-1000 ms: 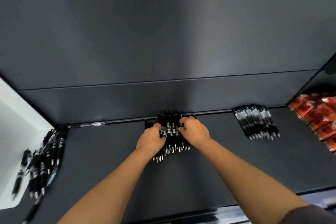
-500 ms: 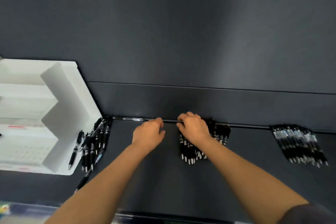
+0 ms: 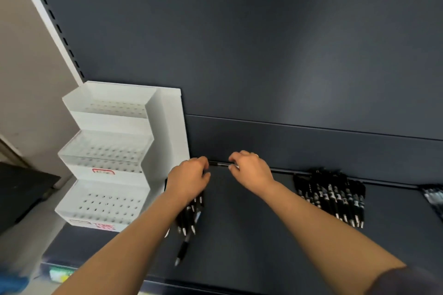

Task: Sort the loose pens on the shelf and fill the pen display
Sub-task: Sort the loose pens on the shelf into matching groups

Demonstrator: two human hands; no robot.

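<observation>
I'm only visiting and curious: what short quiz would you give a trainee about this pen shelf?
1. True or false: the white stepped plastic pen display already holds pens in its holes.
2. The heap of loose black pens that no hand is near lies: A) to the right of the right hand; B) inside the display; C) to the left of the left hand.
3. Fill in: the display has ___ tiers.
Key: 1 false; 2 A; 3 three.
</observation>
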